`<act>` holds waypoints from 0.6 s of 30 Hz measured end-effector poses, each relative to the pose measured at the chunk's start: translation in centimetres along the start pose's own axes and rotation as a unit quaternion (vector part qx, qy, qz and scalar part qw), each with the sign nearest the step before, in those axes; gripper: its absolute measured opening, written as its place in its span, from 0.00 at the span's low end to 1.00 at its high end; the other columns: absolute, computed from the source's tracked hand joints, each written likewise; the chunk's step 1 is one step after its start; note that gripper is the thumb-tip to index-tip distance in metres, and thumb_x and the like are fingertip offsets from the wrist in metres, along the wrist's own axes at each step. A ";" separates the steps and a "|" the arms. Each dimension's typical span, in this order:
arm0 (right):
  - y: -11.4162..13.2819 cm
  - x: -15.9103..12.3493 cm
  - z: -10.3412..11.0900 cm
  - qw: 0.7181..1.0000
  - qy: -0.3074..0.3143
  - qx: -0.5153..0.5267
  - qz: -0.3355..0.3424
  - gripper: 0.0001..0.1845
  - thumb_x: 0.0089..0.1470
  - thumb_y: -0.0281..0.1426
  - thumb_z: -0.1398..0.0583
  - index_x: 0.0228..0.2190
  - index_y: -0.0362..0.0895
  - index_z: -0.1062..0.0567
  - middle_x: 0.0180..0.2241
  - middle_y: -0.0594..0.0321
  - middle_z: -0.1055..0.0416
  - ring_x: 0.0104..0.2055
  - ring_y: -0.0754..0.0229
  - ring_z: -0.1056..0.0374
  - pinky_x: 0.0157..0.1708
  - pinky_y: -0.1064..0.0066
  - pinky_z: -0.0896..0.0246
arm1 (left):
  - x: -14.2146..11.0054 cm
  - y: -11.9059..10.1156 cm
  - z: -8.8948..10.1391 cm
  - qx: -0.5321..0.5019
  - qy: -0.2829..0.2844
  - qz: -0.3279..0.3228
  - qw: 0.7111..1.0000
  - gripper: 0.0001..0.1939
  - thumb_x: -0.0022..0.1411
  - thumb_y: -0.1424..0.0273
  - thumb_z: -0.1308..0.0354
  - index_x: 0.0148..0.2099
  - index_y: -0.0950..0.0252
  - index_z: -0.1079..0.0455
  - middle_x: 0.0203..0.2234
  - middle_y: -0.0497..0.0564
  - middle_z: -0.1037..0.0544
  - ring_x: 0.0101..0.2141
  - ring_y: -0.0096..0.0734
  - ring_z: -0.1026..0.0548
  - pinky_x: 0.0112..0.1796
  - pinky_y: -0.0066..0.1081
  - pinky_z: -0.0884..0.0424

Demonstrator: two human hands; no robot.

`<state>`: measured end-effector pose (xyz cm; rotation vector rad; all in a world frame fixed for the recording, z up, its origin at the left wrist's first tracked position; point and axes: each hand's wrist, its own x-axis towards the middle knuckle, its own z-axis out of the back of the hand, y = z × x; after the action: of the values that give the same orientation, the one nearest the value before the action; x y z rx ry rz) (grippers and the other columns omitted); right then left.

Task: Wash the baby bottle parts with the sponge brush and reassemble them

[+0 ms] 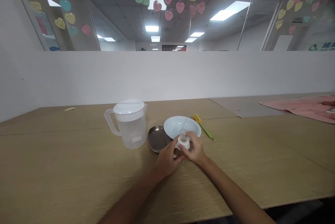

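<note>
A baby bottle with a white collar and clear nipple [183,141] stands between my two hands, just in front of the bowl. My left hand [166,158] is closed around its side, lower down. The fingers of my right hand [196,149] grip the white collar from the right. Most of the bottle's body is hidden by my hands. Right behind them is a white bowl [169,128]. A metal tray [158,139] lies to the left of the bowl, partly covered by my left hand.
A lidded clear plastic pitcher [132,128] stands left of the tray. Right of the bowl lies a yellow-headed brush with a green handle [206,132]. On the far right is a pink cloth [295,104], with another person's hand [328,103] at it. A white wall [167,75] rises behind the table.
</note>
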<state>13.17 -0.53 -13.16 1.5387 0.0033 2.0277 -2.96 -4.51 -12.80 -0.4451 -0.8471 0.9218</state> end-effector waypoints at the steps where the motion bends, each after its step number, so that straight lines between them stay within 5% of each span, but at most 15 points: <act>1: 0.0 -0.1 -0.2 1.000 -0.007 0.006 -0.019 0.18 0.47 0.40 0.40 0.38 0.44 0.32 0.34 0.56 0.29 0.37 0.54 0.31 0.37 0.62 0.34 | 0.1 -0.1 0.1 -0.002 0.003 0.000 1.000 0.37 0.56 0.62 0.41 0.64 0.59 0.50 0.48 0.54 0.26 0.37 0.33 0.25 0.42 0.34 0.30; 6: 0.0 -0.3 -0.4 0.990 -0.013 0.099 -0.102 0.32 0.47 0.39 0.39 0.51 0.45 0.43 0.33 0.60 0.28 0.34 0.57 0.30 0.35 0.66 0.33 | 0.5 -0.4 0.5 0.033 0.016 0.017 0.999 0.40 0.51 0.58 0.37 0.64 0.60 0.46 0.36 0.49 0.22 0.31 0.32 0.25 0.38 0.30 0.30; 12: 0.2 -0.5 0.2 0.986 0.048 0.141 -0.074 0.31 0.54 0.40 0.45 0.56 0.43 0.47 0.34 0.60 0.26 0.32 0.57 0.29 0.33 0.66 0.33 | 0.5 -0.6 0.8 0.032 0.034 0.023 0.999 0.42 0.52 0.55 0.39 0.65 0.61 0.49 0.33 0.48 0.21 0.29 0.31 0.27 0.36 0.30 0.32; 15: 0.0 -0.3 0.6 0.987 0.074 0.132 -0.057 0.31 0.55 0.40 0.47 0.58 0.43 0.48 0.39 0.56 0.26 0.38 0.54 0.28 0.38 0.62 0.32 | 0.5 -0.7 1.0 0.020 0.039 0.020 0.999 0.43 0.51 0.55 0.38 0.65 0.59 0.50 0.37 0.49 0.22 0.29 0.30 0.27 0.37 0.29 0.32; 18: -0.8 0.1 0.9 0.991 0.052 0.111 -0.055 0.33 0.55 0.40 0.48 0.59 0.43 0.50 0.45 0.53 0.27 0.45 0.52 0.30 0.45 0.57 0.34 | 0.5 -0.7 1.1 0.022 0.034 0.033 0.999 0.44 0.50 0.55 0.37 0.65 0.60 0.50 0.30 0.46 0.22 0.27 0.29 0.28 0.36 0.29 0.32</act>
<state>14.31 -0.09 -13.02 1.5260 0.3581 2.0725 -3.30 -4.45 -11.47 -0.4664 -0.7527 0.9780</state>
